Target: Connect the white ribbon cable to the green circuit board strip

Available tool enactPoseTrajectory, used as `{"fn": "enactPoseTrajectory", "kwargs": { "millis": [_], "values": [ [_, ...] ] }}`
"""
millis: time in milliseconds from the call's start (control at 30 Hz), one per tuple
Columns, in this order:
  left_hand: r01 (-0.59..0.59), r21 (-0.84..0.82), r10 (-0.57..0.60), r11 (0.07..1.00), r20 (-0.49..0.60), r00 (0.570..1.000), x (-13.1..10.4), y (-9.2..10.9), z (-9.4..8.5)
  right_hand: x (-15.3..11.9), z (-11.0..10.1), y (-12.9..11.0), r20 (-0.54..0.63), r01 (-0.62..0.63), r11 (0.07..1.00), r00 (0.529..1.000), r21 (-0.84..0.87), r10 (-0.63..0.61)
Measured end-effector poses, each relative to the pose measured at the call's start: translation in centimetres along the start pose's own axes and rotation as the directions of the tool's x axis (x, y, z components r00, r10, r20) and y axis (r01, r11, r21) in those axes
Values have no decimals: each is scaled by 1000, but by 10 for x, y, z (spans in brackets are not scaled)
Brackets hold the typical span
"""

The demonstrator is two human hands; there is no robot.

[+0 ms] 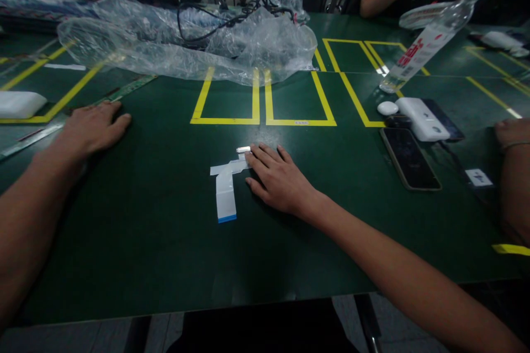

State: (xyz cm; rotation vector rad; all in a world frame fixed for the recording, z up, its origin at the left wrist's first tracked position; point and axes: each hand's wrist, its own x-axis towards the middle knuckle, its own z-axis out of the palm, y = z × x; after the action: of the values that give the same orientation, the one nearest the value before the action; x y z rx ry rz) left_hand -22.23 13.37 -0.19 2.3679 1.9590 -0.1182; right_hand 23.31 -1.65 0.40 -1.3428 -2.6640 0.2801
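Note:
A white flat ribbon cable (226,193) with a blue end lies folded on the green table (165,265), near the middle. My right hand (281,179) rests just to its right, palm down with fingers spread; the fingertips touch or cover the cable's right end, where a small silvery piece (243,149) shows. Over at the left, my left hand (93,127) lies on the table beside long thin green strips (128,90), its thumb apart from the fingers. Whether its fingertips touch a strip is hard to tell. Neither hand grips anything.
Clear plastic wrap (186,49) with black cables spans the back left. At right are a phone (409,160), a white device (422,119), and a tilted bottle (430,49). A white object (20,105) sits far left. Another person's hand (511,132) is at the right edge.

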Motion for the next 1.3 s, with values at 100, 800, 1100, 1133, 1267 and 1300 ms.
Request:
{"fn": "enactPoseTrajectory", "kwargs": {
  "millis": [100, 800, 1100, 1133, 1267, 1300],
  "values": [
    [-106, 144, 107, 984, 0, 994, -7, 63, -6, 1, -1, 0, 2, 10, 1000, 1000, 4, -10],
    [-652, 15, 652, 758, -44, 757, -73, 222, -4, 1, 1, -3, -11, -8, 1000, 1000, 3, 8],
    [-519, 100, 525, 849, -47, 850, -51, 205, -8, 1, 0, -4, -33, -26, 999, 999, 37, 27],
    [-477, 117, 485, 871, -45, 873, -44, 193, -9, 0, 0, -3, -37, -33, 998, 999, 47, 34],
    [-188, 113, 191, 976, -19, 981, -16, 123, -14, 0, 0, -2, -28, -32, 998, 999, 59, 34],
    [-96, 100, 97, 990, -8, 995, -12, 102, -14, 0, 0, -1, -23, -28, 998, 999, 56, 29]
  ]
}}
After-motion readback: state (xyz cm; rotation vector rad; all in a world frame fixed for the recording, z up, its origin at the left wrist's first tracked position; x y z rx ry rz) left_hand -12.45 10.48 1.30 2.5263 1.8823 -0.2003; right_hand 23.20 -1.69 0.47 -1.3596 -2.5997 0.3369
